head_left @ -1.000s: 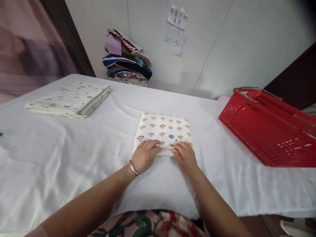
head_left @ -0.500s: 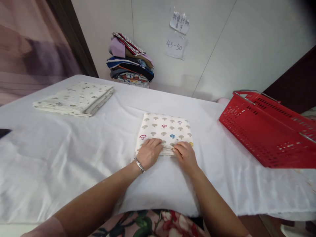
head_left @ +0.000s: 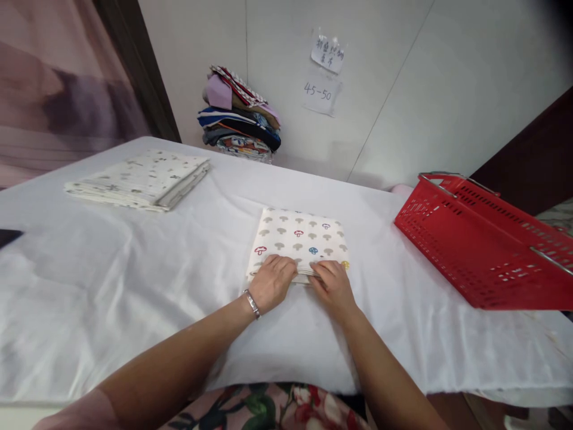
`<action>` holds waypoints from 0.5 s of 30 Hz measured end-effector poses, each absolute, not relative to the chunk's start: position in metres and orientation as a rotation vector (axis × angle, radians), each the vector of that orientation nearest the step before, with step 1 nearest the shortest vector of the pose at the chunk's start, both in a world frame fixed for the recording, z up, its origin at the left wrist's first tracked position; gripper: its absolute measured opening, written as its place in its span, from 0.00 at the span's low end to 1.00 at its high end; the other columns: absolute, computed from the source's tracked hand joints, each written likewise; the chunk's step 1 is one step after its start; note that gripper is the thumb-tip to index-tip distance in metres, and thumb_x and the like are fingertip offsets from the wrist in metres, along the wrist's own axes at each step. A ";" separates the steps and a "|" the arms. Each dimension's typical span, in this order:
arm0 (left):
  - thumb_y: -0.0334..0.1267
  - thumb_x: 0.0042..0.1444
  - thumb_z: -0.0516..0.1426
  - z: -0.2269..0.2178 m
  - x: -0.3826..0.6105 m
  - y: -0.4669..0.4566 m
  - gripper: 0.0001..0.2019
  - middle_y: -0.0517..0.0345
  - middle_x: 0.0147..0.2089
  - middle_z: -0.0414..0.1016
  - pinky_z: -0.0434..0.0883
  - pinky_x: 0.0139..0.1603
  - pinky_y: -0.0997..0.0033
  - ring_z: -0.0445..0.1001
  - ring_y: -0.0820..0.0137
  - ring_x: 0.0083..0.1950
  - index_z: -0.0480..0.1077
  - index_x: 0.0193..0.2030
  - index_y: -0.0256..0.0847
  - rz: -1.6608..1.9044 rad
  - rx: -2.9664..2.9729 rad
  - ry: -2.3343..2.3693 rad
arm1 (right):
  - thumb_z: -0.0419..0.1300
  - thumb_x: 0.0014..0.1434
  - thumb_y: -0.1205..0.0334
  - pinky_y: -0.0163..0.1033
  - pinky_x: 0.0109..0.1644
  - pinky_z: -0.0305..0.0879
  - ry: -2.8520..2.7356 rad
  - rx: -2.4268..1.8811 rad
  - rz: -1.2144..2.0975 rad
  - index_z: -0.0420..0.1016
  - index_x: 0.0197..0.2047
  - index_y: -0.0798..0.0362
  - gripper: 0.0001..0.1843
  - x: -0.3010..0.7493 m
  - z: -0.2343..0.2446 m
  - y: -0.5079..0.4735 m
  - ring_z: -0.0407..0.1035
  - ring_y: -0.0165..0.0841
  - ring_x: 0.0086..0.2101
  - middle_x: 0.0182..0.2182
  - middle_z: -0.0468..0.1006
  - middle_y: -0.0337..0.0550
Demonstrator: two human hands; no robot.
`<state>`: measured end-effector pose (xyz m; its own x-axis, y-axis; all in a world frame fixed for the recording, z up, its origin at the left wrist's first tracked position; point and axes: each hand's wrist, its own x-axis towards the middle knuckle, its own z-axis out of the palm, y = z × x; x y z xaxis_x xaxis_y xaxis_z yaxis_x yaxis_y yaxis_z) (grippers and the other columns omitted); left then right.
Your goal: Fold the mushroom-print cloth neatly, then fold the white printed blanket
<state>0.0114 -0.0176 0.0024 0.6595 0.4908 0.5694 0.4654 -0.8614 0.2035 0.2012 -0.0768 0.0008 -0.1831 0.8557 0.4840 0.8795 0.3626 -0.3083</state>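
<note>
A folded white cloth (head_left: 293,239) printed with small mushrooms, mostly grey with a few in red, blue and yellow, lies flat in front of me. At its near edge, my left hand (head_left: 273,282) pinches the layers, with a metal bracelet on the wrist. Just to its right, my right hand (head_left: 333,285) grips the same edge between thumb and fingers. Between the two hands the stacked layers of the fold show. My fingertips partly cover the near edge.
White fabric (head_left: 156,286) with wrinkles covers the table. Another folded patterned cloth (head_left: 143,179) lies at the back left. A red plastic basket (head_left: 474,239) stands on the right. Behind the table, folded textiles (head_left: 242,113) are piled against the wall. A dark flat object (head_left: 8,237) sits at the left edge.
The view has shifted slightly. Both hands stay at the near edge of the mushroom cloth, with only slight movement of the fingers along it.
</note>
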 end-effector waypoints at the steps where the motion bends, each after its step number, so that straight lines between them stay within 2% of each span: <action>1: 0.29 0.59 0.46 0.003 0.012 -0.018 0.07 0.54 0.36 0.69 0.62 0.43 0.63 0.66 0.68 0.38 0.63 0.35 0.37 0.993 2.824 0.816 | 0.53 0.60 0.62 0.44 0.45 0.58 -2.032 -1.495 -0.064 0.69 0.48 0.53 0.13 0.201 0.001 -0.077 0.62 0.36 0.42 0.40 0.71 0.46; 11: 0.30 0.60 0.45 -0.002 0.011 -0.019 0.09 0.55 0.34 0.69 0.62 0.43 0.63 0.66 0.69 0.37 0.65 0.33 0.38 0.891 2.850 0.834 | 0.49 0.62 0.63 0.42 0.44 0.57 -2.071 -1.531 -0.056 0.70 0.47 0.51 0.13 0.202 0.001 -0.083 0.62 0.35 0.40 0.38 0.71 0.45; 15: 0.34 0.59 0.49 -0.001 0.009 -0.020 0.06 0.54 0.38 0.71 0.63 0.44 0.63 0.67 0.67 0.40 0.65 0.39 0.37 0.912 2.836 0.834 | 0.49 0.62 0.63 0.43 0.44 0.57 -2.052 -1.521 -0.051 0.69 0.49 0.50 0.14 0.202 0.001 -0.083 0.61 0.36 0.40 0.38 0.70 0.45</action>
